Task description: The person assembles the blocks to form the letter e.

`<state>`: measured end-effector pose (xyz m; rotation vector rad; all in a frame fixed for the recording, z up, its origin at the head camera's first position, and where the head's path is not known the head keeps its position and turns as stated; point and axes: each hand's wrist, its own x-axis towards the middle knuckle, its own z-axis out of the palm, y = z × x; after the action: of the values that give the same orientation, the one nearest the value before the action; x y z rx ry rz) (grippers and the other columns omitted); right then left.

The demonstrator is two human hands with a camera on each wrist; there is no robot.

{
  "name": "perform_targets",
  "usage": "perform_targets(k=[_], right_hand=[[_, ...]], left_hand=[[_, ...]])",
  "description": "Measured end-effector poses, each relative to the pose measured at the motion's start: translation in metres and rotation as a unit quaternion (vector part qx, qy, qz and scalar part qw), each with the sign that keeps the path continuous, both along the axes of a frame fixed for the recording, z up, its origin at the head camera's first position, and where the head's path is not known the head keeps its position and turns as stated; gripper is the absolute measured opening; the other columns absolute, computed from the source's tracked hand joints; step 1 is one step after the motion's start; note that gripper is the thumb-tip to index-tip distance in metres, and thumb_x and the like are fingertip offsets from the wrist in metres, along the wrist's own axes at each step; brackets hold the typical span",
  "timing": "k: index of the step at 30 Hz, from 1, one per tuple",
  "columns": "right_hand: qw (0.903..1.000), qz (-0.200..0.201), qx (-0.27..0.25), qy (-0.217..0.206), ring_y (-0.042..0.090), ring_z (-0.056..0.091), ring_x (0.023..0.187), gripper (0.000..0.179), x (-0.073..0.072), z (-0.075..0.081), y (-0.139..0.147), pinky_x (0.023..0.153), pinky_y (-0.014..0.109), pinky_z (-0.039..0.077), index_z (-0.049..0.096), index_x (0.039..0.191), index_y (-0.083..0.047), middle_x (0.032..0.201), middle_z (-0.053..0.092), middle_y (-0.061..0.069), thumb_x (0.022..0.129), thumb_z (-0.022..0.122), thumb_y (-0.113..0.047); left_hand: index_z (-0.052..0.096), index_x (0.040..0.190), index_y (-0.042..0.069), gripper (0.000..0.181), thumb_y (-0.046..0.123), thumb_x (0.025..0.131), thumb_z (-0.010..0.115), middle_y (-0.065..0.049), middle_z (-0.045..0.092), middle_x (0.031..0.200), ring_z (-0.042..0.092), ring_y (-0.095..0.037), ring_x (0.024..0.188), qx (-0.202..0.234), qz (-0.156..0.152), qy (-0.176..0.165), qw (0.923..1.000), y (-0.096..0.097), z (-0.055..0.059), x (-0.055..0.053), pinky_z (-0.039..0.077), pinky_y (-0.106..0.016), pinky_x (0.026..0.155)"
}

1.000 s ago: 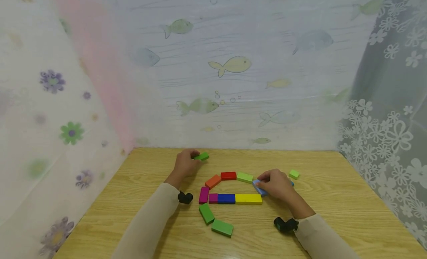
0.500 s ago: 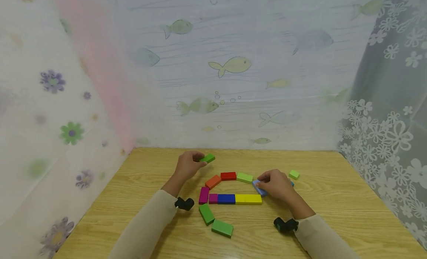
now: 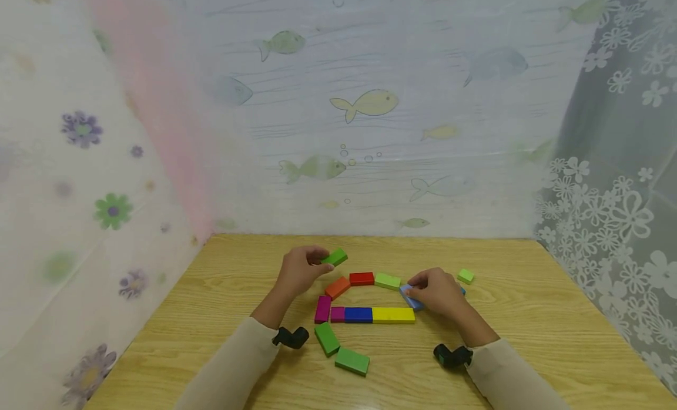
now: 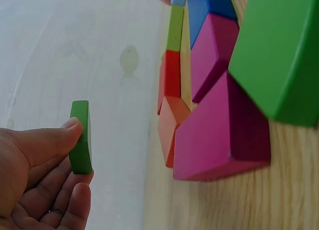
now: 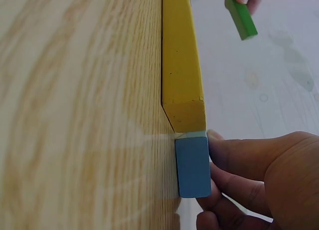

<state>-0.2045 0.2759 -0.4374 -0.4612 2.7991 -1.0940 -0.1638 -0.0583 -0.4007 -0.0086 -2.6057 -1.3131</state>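
A green block point(image 3: 336, 257) is pinched between thumb and fingers of my left hand point(image 3: 298, 273), off the table behind the arc of blocks. The left wrist view shows that green block point(image 4: 84, 157) held upright. My right hand point(image 3: 440, 293) holds a light blue block point(image 3: 415, 305) on the table, at the right end of the arc, next to a light green block point(image 3: 388, 281). In the right wrist view the light blue block point(image 5: 193, 167) has the thumb at its side. A red block point(image 3: 362, 279) and an orange block point(image 3: 338, 288) continue the arc leftward.
Inside the arc lies a row: a small magenta block point(image 3: 337, 314), a dark blue block point(image 3: 358, 315) and a yellow block point(image 3: 394, 315). A magenta block point(image 3: 323, 309) and two green blocks point(image 3: 352, 361) curve toward me. A small lime block point(image 3: 466, 275) lies behind my right hand.
My left hand has moved to the right and toward me with the green block, closer to the arc. My right hand and the light blue block have stayed in place.
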Motion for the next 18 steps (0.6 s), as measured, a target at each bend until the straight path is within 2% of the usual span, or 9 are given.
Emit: perform_targets(k=[11,18], right_hand=[[1.0000,-0.001,0.002,-0.001,0.013,0.068,0.087,0.024,0.000,0.000,0.000,0.076,0.034,0.057,0.079,0.112,-0.011,0.098,0.076,-0.001,0.095,0.076,-0.028],[1.0000,0.004,0.001,0.000,0.013,0.068,0.088,0.025,-0.001,0.000,0.000,0.077,0.034,0.058,0.079,0.113,-0.011,0.099,0.076,-0.001,0.095,0.076,-0.028]], left_hand=[[0.078,0.114,0.018,0.029,0.022,0.086,0.086,0.001,0.076,0.105,0.068,-0.015,0.090,0.017,-0.021,0.014,0.9995,0.013,0.006,0.024,0.059,-0.032,0.075],[0.078,0.114,0.020,0.030,0.023,0.086,0.086,0.002,0.076,0.109,0.070,-0.014,0.092,0.026,-0.048,0.004,0.9985,0.021,0.007,0.039,0.060,-0.032,0.077]])
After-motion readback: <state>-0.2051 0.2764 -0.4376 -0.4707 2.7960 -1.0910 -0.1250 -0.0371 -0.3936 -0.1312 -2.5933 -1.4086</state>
